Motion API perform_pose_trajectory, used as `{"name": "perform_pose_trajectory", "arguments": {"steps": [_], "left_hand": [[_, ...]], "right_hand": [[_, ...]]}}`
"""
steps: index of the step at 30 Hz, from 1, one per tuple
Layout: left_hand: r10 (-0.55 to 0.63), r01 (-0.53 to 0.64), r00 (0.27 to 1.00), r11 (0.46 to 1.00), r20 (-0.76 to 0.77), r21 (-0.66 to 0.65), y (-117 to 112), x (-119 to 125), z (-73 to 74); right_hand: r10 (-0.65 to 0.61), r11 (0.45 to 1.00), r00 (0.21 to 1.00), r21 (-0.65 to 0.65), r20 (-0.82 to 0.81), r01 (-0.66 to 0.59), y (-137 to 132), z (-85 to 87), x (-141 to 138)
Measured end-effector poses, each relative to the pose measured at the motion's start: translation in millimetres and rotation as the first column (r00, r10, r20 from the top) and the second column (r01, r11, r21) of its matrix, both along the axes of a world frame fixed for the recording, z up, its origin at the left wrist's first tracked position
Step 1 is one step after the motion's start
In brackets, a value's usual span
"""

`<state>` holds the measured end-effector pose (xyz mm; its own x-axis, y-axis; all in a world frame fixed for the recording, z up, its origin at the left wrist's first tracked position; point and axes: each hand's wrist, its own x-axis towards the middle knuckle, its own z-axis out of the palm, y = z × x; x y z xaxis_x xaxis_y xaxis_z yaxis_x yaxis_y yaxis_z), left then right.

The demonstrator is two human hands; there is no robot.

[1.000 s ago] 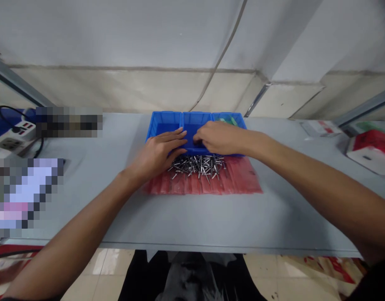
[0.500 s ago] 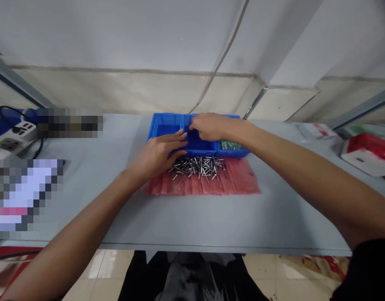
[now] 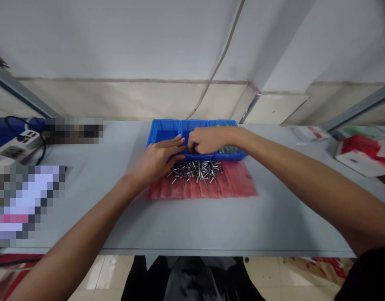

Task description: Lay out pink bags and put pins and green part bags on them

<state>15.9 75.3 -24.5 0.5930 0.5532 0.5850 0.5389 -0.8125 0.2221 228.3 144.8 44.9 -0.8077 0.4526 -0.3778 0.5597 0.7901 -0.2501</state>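
Three blue plastic bins (image 3: pixel 150 133) stand side by side. My right hand (image 3: pixel 207 140) reaches into the middle bin with its fingers curled together; whatever they hold, if anything, is hidden. My left hand (image 3: pixel 164 154) rests at the front rim of the left and middle bins, fingers stretched out and holding nothing. In front of the bins lies a heap of silver pop rivets (image 3: pixel 197 170) on a row of red plastic bags (image 3: pixel 239 179). Small green-packed pieces (image 3: pixel 228 149) show in the right bin, partly covered by my right wrist.
A grey table (image 3: pixel 192 225) carries everything. At left are a white power strip (image 3: pixel 21 146) with a black cable and blurred-out items. To the right lie a white box (image 3: pixel 361 156) with red wrapping and a smaller white packet (image 3: pixel 311 133). A wall rises behind the table.
My right hand has moved lower and nearer within the middle bin, fingers more curled. My left hand stays at the rim. The camera view has shifted slightly.
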Motion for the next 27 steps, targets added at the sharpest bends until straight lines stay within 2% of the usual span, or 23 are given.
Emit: {"name": "perform_pose_trajectory", "arguments": {"steps": [3,4,5,6,8,9,12,17,21,27], "left_hand": [[0.010,-0.010,1.000,1.000,0.006,-0.019,-1.1,0.2,0.2],[0.014,-0.014,1.000,1.000,0.006,-0.026,-1.2,0.2,0.0],[0.016,-0.016,1.000,0.999,0.008,-0.033,-1.0,0.1,-0.2],[0.017,-0.017,1.000,0.999,0.008,-0.040,-0.8,-0.1,-0.4],[0.016,-0.015,1.000,0.999,0.007,-0.052,0.0,-0.8,-0.7],[0.010,-0.009,1.000,0.999,0.005,-0.052,0.3,-1.3,-0.8],[-0.009,0.009,1.000,0.999,0.010,-0.038,0.4,-2.7,-0.7],[-0.018,0.020,0.999,0.999,0.031,-0.047,-2.8,-2.8,0.7],[-0.006,0.009,0.999,0.998,0.043,-0.065,-5.3,-1.6,1.6],[-0.006,0.009,0.999,0.998,0.048,-0.061,-6.4,-1.5,0.9]], "right_hand": [[-0.042,0.994,0.993,-0.104,-0.111,0.030,-6.0,21.5,14.8],[-0.105,0.990,0.974,-0.113,-0.200,0.084,-9.3,29.4,24.5],[-0.150,0.988,0.948,-0.063,-0.280,0.137,-12.9,36.5,36.1],[-0.175,0.979,0.929,0.045,-0.327,0.200,-16.5,42.2,49.0],[-0.238,0.923,0.934,0.239,-0.267,0.303,-22.5,47.3,74.4],[-0.265,0.905,0.941,0.283,-0.211,0.318,-24.6,46.4,84.8],[-0.292,0.912,0.954,0.282,-0.065,0.299,-26.6,32.9,98.5],[-0.321,0.895,0.947,0.330,0.014,0.299,-21.9,11.1,87.3],[-0.328,0.890,0.944,0.325,-0.032,0.320,-19.3,13.1,90.3],[-0.356,0.839,0.921,0.379,-0.158,0.389,-21.0,24.7,96.5]]}}
